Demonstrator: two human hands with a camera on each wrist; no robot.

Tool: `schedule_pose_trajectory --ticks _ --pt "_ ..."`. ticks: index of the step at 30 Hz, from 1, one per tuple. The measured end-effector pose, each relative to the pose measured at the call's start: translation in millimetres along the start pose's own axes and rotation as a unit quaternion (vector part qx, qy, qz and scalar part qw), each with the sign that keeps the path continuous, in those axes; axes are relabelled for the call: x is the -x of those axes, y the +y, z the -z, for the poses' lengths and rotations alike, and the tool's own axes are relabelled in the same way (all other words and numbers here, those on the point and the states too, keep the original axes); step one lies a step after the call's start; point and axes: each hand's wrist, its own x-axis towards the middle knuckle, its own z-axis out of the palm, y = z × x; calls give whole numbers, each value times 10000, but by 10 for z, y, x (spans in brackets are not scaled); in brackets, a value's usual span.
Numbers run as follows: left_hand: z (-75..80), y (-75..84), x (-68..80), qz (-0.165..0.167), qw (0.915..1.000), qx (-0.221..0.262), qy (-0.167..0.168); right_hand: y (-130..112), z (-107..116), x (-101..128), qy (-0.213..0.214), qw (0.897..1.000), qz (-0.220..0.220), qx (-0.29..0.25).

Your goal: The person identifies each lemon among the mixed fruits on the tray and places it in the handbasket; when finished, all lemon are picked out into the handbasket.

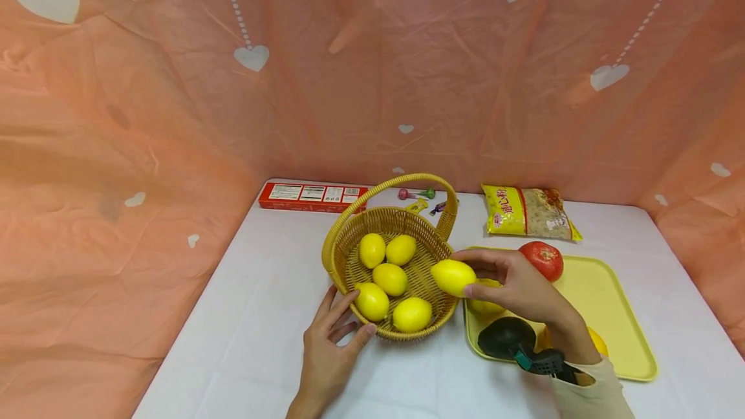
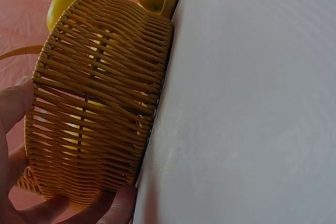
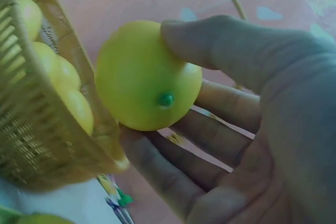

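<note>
right hand [image 1: 518, 283] pinches lemon [image 1: 453, 277] over basket [image 1: 349, 238] right rim, long axis crosswise; left hand [image 1: 332, 341] flat on basket's near wall

The woven wicker basket [image 2: 100, 98] fills the left of the view, its base on the white surface [image 2: 252, 103]. The left hand [image 2: 21, 145] touches its wall with fingers spread along the weave. Past the far rim, two yellow lemons [image 2: 65, 1] show.
</note>
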Motion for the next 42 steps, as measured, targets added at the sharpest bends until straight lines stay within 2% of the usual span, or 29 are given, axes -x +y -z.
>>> schedule_pose_trajectory --ticks 8,13,19,24,36,42 --pt "-5 -11 -6 -34 10000 -23 -20 -53 -142 -71 -439 9974 -6 579" --pt "4 -24 -11 -34 10000 -75 1 -105 -239 -110 -432 9923 238 1132" --pt "12 -18 -11 50 10000 -31 -9 -187 -400 -201 -708 9849 447 1516" --pt "6 -25 -13 -16 10000 -84 -29 -184 -449 -222 -883 9833 476 1517" --pt "12 -26 -7 -35 9999 -101 -59 -160 -689 -280 -1144 9872 673 888" --pt "14 -34 -12 11 10000 -23 -44 -181 -772 -311 -1164 9856 775 951"
